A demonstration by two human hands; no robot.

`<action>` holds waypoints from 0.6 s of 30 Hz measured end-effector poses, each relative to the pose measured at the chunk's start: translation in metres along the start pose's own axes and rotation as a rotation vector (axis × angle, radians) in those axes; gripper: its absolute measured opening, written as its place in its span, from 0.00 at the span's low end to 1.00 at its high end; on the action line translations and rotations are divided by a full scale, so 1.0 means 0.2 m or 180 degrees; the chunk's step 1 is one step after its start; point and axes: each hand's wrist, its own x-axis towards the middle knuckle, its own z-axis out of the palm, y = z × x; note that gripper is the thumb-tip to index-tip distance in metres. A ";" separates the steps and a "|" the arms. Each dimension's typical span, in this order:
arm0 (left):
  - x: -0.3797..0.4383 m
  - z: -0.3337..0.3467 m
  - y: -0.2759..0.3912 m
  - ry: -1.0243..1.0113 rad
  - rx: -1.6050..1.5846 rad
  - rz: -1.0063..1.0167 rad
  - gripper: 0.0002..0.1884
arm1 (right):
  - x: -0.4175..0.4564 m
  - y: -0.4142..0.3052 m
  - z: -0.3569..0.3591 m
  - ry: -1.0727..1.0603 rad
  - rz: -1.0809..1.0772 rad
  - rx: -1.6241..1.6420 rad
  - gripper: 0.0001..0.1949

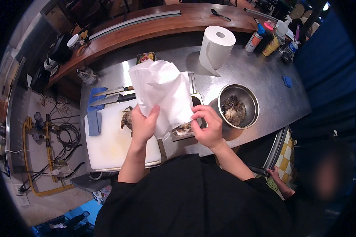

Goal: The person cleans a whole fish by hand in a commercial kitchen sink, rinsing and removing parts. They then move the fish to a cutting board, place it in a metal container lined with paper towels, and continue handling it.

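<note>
My left hand (144, 123) grips the near left edge of a white paper towel sheet (166, 91), thumb on top. At the sheet's right corner, my right hand (207, 124) pinches the paper between thumb and fingers. Beneath the sheet sits a metal tray (182, 137) with what look like shellfish pieces, mostly hidden. A brown mottled shellfish (126, 119) lies on the white cutting board (106, 154), partly behind my left hand. To the right, a steel bowl (254, 118) holds dark, rough shellfish (235, 112).
Two knives (112, 100) rest on a blue cloth (95, 96), beside a folded grey-blue cloth (94, 123). A paper towel roll (216, 47) stands behind. Bottles and a gas torch (254, 40) line the back right. Another person's hand (273, 173) touches a dark-framed edge at lower right.
</note>
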 end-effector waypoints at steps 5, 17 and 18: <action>-0.13 0.11 0.12 -0.1481 0.0004 0.0386 0.32 | 0.00 -0.06 0.02 -0.0655 0.0828 0.1200 0.33; -0.06 0.05 -0.07 -0.0616 0.1452 0.1229 0.20 | -0.06 0.27 -0.03 -0.1172 0.3107 0.2276 0.17; -0.04 0.06 -0.17 -0.0846 0.1748 0.1563 0.20 | -0.09 0.32 0.00 -0.1273 0.3118 0.2002 0.17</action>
